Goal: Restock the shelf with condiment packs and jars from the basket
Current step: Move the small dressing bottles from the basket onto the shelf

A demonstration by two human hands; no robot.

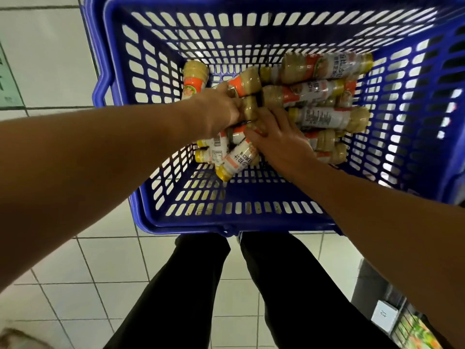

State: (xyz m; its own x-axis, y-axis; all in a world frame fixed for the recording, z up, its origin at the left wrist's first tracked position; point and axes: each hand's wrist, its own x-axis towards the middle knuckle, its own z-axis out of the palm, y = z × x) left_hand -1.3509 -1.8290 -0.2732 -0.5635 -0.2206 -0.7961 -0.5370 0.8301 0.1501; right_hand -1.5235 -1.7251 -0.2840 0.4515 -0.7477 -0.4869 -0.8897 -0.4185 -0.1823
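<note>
Flooring (50,59) of pale square tile runs under the whole scene, with a green sign (5,79) at the far left edge. The left forearm (100,152) enters from the left, extended and nearly level, crossing the left wall of the blue basket (226,219). The left hand (219,110) is down inside the basket, back of the hand upward, its fingers curled round a gripped bottle (249,107) whose tan end projects past the knuckles. A second bottle with an orange label (245,83) lies touching the upper side of that hand. One corner bottle (195,76) leans against the far left wall.

Below the left hand, several near bottles (236,159) lie on their sides, gold caps toward the camera. The right hand (276,139) sits just beside the left, palm down on the pile, fingers reaching toward the gripped bottle; the fingertips are hidden among the bottles, so whether this hand grips anything cannot be told. Its forearm rises toward the lower right. To the right, stacked bottles (324,117) lie crosswise in layers against the far right corner.

Dark trousers (251,285) show below the basket rim. A shelf edge (402,323) with a white price tag (383,316) appears at the lower right.
</note>
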